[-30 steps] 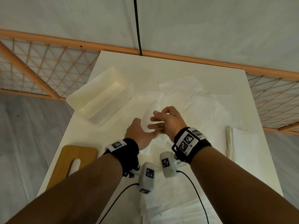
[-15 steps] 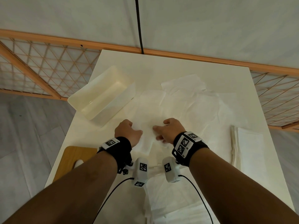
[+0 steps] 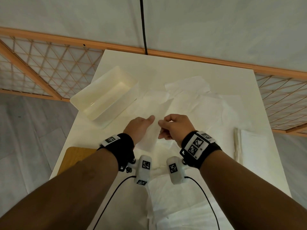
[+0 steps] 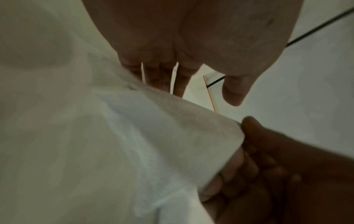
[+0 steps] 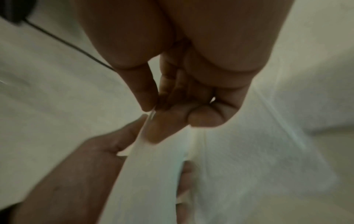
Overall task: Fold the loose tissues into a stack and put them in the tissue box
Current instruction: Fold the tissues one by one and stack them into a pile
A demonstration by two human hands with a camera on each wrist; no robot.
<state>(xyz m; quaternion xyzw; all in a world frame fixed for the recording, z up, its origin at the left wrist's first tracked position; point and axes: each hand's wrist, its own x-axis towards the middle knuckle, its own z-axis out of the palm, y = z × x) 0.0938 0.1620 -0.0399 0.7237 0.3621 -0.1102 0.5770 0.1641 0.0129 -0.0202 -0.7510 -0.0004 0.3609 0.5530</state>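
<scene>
A: Where do we locate the tissue (image 3: pixel 150 130)?

B: We see it held between both hands above the white table (image 3: pixel 182 68), over the loose tissues (image 3: pixel 207 112). The right hand (image 3: pixel 176 127) pinches its edge between thumb and fingertips. The left hand (image 3: pixel 137 128) supports it with fingers straight and the thumb extended.

A: And the tissue box (image 3: pixel 106 95)?

B: It sits open near the table's left edge, far-left of the hands. A folded stack (image 3: pixel 249 146) lies at the right edge, and a wooden board (image 3: pixel 74 156) at the near-left corner.

A: Any legible writing?

B: We read none; the wrist bands (image 3: pixel 197 145) carry only black-and-white square markers.
</scene>
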